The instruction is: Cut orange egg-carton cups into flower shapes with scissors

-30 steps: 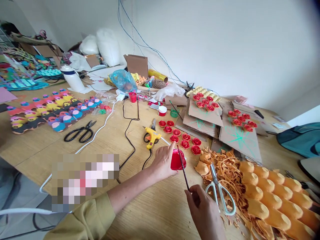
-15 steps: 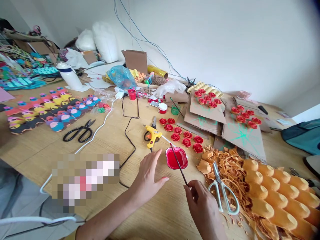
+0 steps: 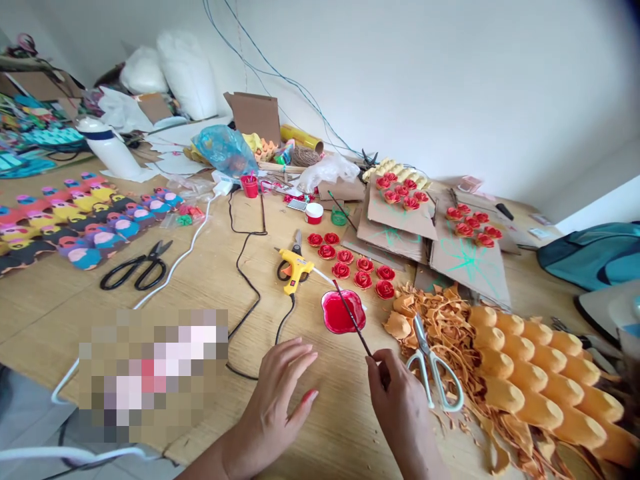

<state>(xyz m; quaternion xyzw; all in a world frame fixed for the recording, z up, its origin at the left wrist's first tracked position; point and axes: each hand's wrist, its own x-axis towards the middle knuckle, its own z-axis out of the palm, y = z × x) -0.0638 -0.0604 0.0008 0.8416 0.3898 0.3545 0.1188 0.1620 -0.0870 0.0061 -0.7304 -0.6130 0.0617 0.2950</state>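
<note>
My right hand (image 3: pixel 403 400) is closed around the dark handle of a paintbrush (image 3: pixel 361 339). The brush slants across a small wavy-edged dish (image 3: pixel 324 313) of red paint, its tip at the dish's far side; whether it touches the paint I cannot tell. My left hand (image 3: pixel 280 393) hovers open over the table, left of the brush, with red paint on its thumb and nothing in it. Behind the dish lie several red paper roses (image 3: pixel 364 280). A yellow glue gun (image 3: pixel 296 268) rests by dark-handled scissors (image 3: pixel 298 241), just left of the dish.
White-handled scissors (image 3: pixel 436 373) lie on orange scraps (image 3: pixel 450 323) beside an orange egg tray (image 3: pixel 537 380). Cardboard sheets (image 3: pixel 470 267) carry more roses. Black scissors (image 3: pixel 135 267), painted egg-tray strips (image 3: pixel 85 223), a red paint jar (image 3: pixel 314 213) and cords (image 3: pixel 245 267) occupy the table.
My left hand has drawn back toward me, away from the paint dish. My right hand still holds the brush across the dish. The whole view has shifted slightly.
</note>
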